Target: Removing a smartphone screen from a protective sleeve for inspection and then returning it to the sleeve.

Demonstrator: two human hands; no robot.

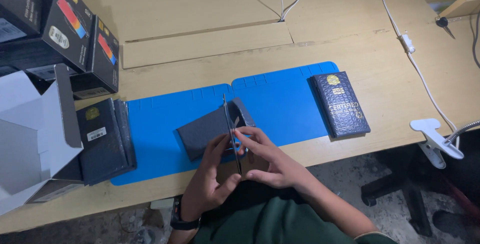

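Both my hands meet at the front edge of the blue work mat (280,99). They hold a thin flat dark slab (231,134) upright on its edge, seen edge-on. My left hand (210,176) grips its near left side, and my right hand (267,159) pinches its right side with the fingertips. Just behind the slab an open dark grey box (207,129) lies on the mat, its tray tilted up at the right end.
A dark blue textured box lid (341,104) lies at the mat's right end. Dark boxes (102,139) rest at its left edge beside an open white carton (30,134). Black printed boxes (65,29) stack at back left. White cables (410,49) and a clamp lamp (437,139) lie right.
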